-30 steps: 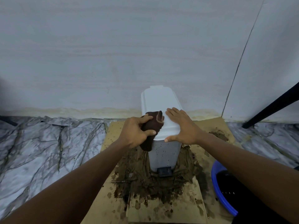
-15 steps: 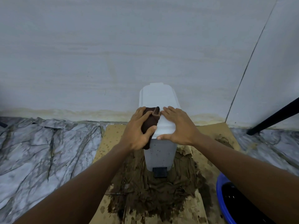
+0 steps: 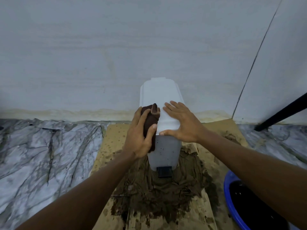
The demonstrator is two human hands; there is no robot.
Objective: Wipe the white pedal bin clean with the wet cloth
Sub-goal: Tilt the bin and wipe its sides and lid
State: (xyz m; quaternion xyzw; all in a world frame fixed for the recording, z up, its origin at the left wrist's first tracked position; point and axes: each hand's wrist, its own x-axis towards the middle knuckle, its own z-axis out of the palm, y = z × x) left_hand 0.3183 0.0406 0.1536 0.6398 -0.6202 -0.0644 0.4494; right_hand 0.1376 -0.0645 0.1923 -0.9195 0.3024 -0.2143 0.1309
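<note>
A white pedal bin stands against the wall with its lid closed and a black pedal at its foot. Dark specks dot its front face. My left hand grips a dark brown wet cloth and holds it against the bin's upper left corner, at the lid's edge. My right hand lies flat on the lid with fingers spread and the thumb along the lid's front edge.
The bin stands on wet cardboard smeared with brown mud. A blue basin of dark water sits at the lower right. A black leg slants at the right. Marble floor spreads to the left.
My left hand has slid the cloth up along the bin's left edge toward the lid. My right hand stayed flat on the lid. The view shifted slightly.
</note>
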